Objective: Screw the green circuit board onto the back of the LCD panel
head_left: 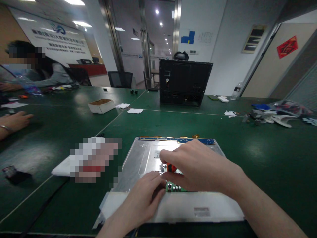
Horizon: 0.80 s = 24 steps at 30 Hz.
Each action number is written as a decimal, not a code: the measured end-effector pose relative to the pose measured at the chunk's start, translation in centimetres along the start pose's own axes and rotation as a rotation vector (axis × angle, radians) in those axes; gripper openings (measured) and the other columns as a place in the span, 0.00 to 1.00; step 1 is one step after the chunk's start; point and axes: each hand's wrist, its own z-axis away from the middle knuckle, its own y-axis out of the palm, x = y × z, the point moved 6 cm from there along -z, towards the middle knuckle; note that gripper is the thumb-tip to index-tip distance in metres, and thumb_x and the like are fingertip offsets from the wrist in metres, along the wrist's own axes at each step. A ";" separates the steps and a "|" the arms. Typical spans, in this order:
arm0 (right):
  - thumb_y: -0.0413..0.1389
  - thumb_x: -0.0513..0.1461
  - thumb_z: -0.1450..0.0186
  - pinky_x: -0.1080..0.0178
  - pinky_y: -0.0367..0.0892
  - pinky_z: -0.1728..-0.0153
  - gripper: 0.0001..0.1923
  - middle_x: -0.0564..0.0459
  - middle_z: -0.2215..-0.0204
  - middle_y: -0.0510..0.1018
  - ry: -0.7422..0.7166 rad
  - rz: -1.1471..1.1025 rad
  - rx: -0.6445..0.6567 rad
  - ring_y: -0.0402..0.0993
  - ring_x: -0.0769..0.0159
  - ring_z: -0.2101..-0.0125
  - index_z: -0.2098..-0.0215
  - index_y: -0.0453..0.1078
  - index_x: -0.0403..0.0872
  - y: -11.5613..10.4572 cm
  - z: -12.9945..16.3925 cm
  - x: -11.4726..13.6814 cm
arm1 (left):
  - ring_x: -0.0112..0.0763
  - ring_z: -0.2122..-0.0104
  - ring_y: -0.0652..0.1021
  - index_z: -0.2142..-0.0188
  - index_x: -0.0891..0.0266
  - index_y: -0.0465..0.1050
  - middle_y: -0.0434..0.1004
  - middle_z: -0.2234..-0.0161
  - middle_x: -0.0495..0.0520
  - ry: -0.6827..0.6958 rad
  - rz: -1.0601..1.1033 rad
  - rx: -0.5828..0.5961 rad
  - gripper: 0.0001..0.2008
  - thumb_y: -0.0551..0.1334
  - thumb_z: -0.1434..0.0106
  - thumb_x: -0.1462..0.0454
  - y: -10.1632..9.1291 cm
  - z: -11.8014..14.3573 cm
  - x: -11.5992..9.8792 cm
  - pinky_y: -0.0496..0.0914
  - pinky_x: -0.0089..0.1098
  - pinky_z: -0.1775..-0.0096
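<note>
Panel (133,173) bared, board (176,188) on it, looks mid-job: right hand (195,165) pinching orange tool (171,167), left hand (146,191) by board, can't tell its grip

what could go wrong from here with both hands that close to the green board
The orange-and-black tool in the right hand could slip and scratch the green circuit board. The left hand is right beside it, so a slip might jab that too. The blue circuit strip lies exposed along the far edge of the metal panel, so a knock might damage it.
</note>
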 end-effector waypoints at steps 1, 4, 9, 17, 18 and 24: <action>0.54 0.44 0.35 0.64 0.45 0.77 0.08 0.54 0.74 0.78 0.003 0.001 -0.004 0.71 0.66 0.75 0.63 0.66 0.47 0.0 0.0 0.0 | 0.37 0.63 0.75 0.64 0.60 0.69 0.75 0.64 0.55 -0.002 0.002 -0.001 0.07 0.54 0.38 0.69 0.0 0.0 0.0 0.69 0.34 0.60; 0.55 0.44 0.35 0.64 0.46 0.77 0.08 0.54 0.74 0.78 0.008 -0.005 -0.006 0.72 0.65 0.74 0.63 0.66 0.47 0.0 -0.1 -0.1 | 0.37 0.63 0.75 0.63 0.60 0.70 0.75 0.63 0.55 -0.013 0.005 0.009 0.08 0.54 0.38 0.69 0.0 0.0 0.0 0.70 0.34 0.60; 0.55 0.42 0.35 0.64 0.47 0.77 0.06 0.54 0.72 0.78 -0.005 -0.032 0.004 0.72 0.65 0.73 0.64 0.65 0.48 -0.1 -0.1 -0.1 | 0.37 0.63 0.74 0.63 0.59 0.69 0.74 0.63 0.54 -0.023 0.005 0.019 0.08 0.53 0.37 0.69 0.3 0.1 0.2 0.68 0.35 0.61; 0.54 0.41 0.35 0.64 0.49 0.77 0.06 0.54 0.71 0.78 -0.008 -0.037 0.037 0.73 0.66 0.73 0.63 0.65 0.47 0.1 0.0 0.0 | 0.37 0.62 0.74 0.63 0.60 0.69 0.74 0.63 0.54 -0.031 0.006 0.017 0.08 0.53 0.38 0.70 0.3 0.2 0.2 0.67 0.34 0.61; 0.54 0.41 0.35 0.64 0.49 0.76 0.06 0.53 0.70 0.78 -0.009 -0.039 0.042 0.73 0.66 0.72 0.62 0.65 0.47 0.1 0.0 0.0 | 0.37 0.63 0.73 0.63 0.60 0.69 0.74 0.63 0.54 -0.032 0.006 0.019 0.08 0.53 0.38 0.70 0.2 0.1 0.2 0.67 0.34 0.61; 0.51 0.38 0.34 0.64 0.50 0.76 0.03 0.54 0.69 0.78 -0.058 -0.088 0.056 0.69 0.68 0.72 0.63 0.64 0.47 -0.1 0.2 0.2 | 0.37 0.61 0.73 0.61 0.59 0.69 0.74 0.61 0.54 -0.024 0.037 0.030 0.09 0.54 0.39 0.71 0.0 0.0 -0.2 0.68 0.35 0.59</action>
